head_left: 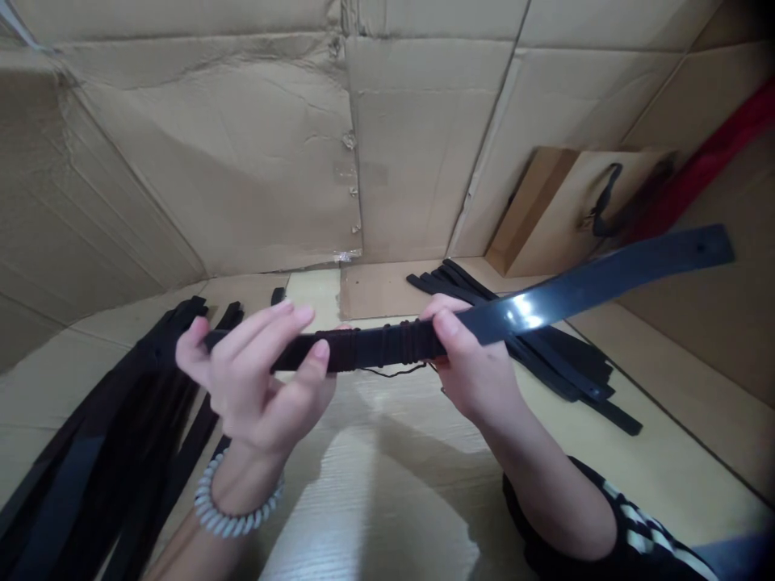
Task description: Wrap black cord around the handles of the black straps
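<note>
The left hand (260,375) covers part of the strip (493,319); the sleeve (630,528) and red band (714,157) run out of frame.

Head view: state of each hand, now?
Left hand: loosely curled at the dark wrapping; whether it grips can't be told.
Right hand: closed, holding the black strip.

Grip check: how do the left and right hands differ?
The left hand has some fingers lifted, its thumb on the black strip; the right hand grips it, thumb across. The left wears a pale coiled wristband; the right, none. Both touch the same strip.
</note>
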Demonstrator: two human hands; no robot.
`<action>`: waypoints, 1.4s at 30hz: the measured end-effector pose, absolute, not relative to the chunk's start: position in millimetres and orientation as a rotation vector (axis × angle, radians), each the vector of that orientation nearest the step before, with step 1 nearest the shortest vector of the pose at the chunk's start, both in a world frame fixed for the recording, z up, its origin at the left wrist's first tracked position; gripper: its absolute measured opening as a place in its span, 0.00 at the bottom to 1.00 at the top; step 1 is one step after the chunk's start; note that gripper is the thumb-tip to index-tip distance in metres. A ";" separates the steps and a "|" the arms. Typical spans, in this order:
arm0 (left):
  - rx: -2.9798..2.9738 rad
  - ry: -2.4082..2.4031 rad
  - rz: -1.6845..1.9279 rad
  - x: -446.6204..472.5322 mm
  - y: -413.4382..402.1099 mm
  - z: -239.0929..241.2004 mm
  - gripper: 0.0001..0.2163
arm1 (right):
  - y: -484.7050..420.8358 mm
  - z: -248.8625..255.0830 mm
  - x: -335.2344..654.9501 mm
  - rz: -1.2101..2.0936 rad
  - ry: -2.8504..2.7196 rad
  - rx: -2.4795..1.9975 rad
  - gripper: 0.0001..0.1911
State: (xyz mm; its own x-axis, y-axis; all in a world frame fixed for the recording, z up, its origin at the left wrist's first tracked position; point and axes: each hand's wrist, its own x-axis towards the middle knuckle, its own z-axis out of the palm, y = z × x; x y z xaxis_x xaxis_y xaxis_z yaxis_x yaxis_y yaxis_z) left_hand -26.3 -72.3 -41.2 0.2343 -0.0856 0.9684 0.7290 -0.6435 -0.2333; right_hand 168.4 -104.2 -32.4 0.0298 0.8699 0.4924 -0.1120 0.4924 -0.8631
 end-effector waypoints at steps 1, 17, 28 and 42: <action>-1.936 -0.720 -1.441 -25.0 -73.8 -37.4 0.13 | -103.8 -31.0 171.2 0.850 -1.358 -0.752 0.20; -3.781 -1.173 -0.815 -22.6 -64.9 -23.1 0.22 | -97.6 -22.6 187.6 0.386 -1.950 -0.615 0.15; -3.271 -1.345 -1.516 -11.5 -66.7 -29.5 0.08 | -86.2 -36.6 186.0 0.420 -1.661 -0.761 0.20; -1.992 -0.906 -1.448 -20.7 -77.6 -28.8 0.14 | -83.2 -56.2 163.7 0.733 -1.388 -0.819 0.24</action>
